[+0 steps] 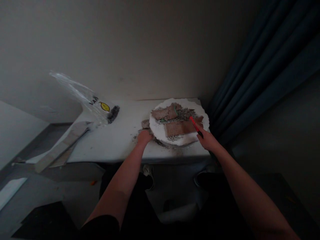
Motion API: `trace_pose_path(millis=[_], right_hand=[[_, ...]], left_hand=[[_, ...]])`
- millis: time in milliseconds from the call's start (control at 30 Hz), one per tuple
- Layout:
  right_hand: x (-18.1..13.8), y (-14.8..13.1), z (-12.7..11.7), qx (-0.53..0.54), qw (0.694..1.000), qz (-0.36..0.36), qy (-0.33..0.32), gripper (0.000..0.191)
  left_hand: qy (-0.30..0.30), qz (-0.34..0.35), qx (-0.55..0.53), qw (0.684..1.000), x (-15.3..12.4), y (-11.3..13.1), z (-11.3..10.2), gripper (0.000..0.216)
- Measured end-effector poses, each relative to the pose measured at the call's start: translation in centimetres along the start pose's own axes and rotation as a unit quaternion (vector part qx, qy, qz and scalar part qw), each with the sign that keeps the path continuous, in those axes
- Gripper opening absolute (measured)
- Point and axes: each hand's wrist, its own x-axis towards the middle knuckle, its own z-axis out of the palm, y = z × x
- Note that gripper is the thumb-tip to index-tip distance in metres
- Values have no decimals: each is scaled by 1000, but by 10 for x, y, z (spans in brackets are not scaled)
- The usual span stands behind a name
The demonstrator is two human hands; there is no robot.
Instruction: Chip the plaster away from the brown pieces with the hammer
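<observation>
Head view: the one camera, looking forward and down over both bare forearms to a white bench (117, 141) set against a pale wall.
Left hand (144, 136): rests at the near left edge of the white round slab (160, 131), fingers curled over its rim; the grip looks closed on that edge, though the fingertips are hidden behind the hand.
Right hand (207, 139): at the slab's near right edge, grip closed around a red-handled tool (195, 126).
Red-handled tool: slants up and left from the hand, its tip lying over the brown pieces; its working end is too small and dark to tell.
White round slab: sits on the right end of the bench, tilted slightly toward the camera, its far edge near the wall.
Brown pieces (181, 127): flat rectangular fragments lying on the slab, with grey crumbs (183, 114) between them and a small one just off the left rim on the bench.
Clear plastic bag (85, 95): stands on the bench's left part, well apart from the hands, with a yellow label and dark matter at its bottom.
Flat boards (61, 146): lean off the bench's left corner toward the floor.
Dark curtain (262, 73): hangs at the right, just beside the slab.
</observation>
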Motion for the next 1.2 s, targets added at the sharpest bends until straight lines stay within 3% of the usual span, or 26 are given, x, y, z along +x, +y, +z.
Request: trace_pose_path(millis=[133, 233, 333, 500, 667, 867, 1200], right_hand=[[0, 0, -1, -3, 1000, -16, 2, 71], [0, 0, -2, -5, 1000, -23, -1, 70], [0, 0, -4, -8, 1000, -24, -3, 70], [0, -1, -11, 6, 1000, -18, -19, 69], [2, -1, -15, 11, 999, -12, -42, 68], [4, 1, -16, 7, 999, -25, -43, 71], [3, -1, -19, 14, 998, -21, -53, 74]], left_hand=[[112, -10, -62, 992, 9, 5, -28, 37], [184, 58, -171, 966, 11, 25, -39, 37], [195, 147, -267, 932, 11, 57, -38, 18], [143, 206, -366, 896, 13, 111, -20, 6], [80, 230, -392, 887, 19, 143, -2, 5], [80, 264, -377, 884, 29, 156, 2, 13], [8, 319, -351, 881, 38, 156, 1, 8]])
